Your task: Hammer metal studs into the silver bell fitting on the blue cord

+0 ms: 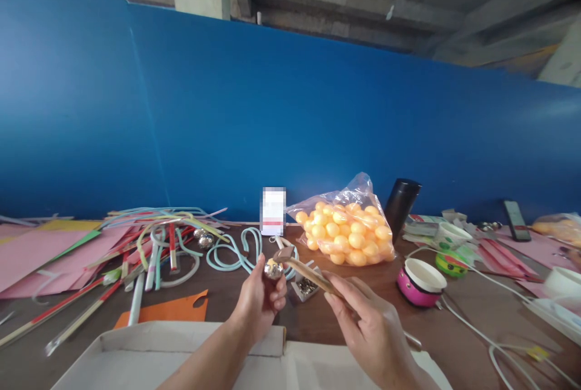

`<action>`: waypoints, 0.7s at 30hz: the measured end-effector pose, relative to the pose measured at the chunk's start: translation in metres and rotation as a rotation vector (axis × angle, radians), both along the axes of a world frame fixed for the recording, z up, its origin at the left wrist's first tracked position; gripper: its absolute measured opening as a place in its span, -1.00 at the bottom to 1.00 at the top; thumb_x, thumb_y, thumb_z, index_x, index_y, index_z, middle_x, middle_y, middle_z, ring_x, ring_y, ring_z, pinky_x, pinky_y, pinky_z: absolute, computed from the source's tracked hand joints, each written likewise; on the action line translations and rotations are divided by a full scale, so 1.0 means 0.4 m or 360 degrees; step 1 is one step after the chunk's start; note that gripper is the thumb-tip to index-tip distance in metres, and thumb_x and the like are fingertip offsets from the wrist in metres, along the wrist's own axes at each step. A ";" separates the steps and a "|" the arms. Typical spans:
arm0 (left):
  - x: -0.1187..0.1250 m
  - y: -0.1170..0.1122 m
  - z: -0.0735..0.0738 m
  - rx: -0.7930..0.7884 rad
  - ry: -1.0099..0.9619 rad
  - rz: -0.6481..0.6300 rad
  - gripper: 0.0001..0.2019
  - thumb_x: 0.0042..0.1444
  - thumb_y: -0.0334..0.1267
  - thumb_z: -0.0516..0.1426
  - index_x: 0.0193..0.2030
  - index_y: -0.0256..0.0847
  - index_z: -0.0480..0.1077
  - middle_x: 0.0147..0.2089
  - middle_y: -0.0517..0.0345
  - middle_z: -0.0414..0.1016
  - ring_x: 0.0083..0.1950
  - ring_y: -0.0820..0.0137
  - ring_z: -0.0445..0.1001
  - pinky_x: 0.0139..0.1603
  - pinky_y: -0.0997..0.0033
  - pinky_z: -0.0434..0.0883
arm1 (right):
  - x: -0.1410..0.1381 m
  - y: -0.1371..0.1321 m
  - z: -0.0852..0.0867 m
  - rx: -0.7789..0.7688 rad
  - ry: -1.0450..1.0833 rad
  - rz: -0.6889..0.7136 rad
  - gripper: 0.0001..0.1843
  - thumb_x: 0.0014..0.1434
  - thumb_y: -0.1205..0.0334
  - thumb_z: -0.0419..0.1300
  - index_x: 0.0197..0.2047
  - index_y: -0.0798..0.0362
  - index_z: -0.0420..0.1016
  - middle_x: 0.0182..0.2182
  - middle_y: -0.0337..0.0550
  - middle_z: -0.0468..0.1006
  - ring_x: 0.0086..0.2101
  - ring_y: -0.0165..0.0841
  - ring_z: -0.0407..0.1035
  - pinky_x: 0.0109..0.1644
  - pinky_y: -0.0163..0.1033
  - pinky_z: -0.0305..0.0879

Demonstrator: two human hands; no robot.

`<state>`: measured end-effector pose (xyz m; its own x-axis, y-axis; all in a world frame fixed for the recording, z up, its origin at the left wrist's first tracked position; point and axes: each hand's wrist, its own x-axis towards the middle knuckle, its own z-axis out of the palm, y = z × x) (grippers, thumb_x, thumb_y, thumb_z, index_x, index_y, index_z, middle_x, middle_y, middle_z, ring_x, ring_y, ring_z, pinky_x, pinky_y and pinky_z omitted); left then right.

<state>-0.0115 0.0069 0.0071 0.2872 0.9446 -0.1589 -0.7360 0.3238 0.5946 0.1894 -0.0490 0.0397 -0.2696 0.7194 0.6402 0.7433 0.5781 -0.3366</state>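
Observation:
My left hand is closed around a small shiny metal ball, held up over the brown table. My right hand grips the handle of a small wooden hammer; its head rests right beside the ball, touching or nearly touching it. Just beyond the hands lies a small open box of metal pieces. Further back a clear plastic bag of orange ping-pong balls sits on the table.
A heap of coloured strips and tubes and pink paper lies at left, with two metal balls. A black cylinder, a pink pot, white cables and a remote are at right. A cardboard tray is nearest me.

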 end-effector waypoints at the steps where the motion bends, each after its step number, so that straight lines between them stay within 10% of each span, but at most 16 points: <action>1: 0.001 0.000 -0.001 0.0007 0.0010 0.0009 -0.58 0.13 0.11 -0.01 -0.38 -0.27 0.29 -0.65 0.28 0.18 -0.68 0.61 -0.01 -0.67 0.58 -0.03 | 0.000 0.000 0.000 0.0019 -0.0002 0.0011 -0.62 0.23 0.30 0.04 0.12 0.01 0.32 -0.21 -0.03 0.52 -0.27 -0.29 0.45 -0.21 -0.24 0.42; 21: 0.007 -0.002 0.009 -0.0021 0.0079 0.0089 -0.57 0.10 0.16 -0.01 -0.39 -0.23 0.25 -0.68 0.31 0.15 -0.69 0.62 -0.05 -0.67 0.56 -0.10 | -0.001 0.000 -0.004 0.0004 -0.0034 -0.0018 -0.65 0.23 0.28 0.04 0.09 -0.01 0.35 -0.22 -0.06 0.52 -0.29 -0.32 0.46 -0.26 -0.31 0.43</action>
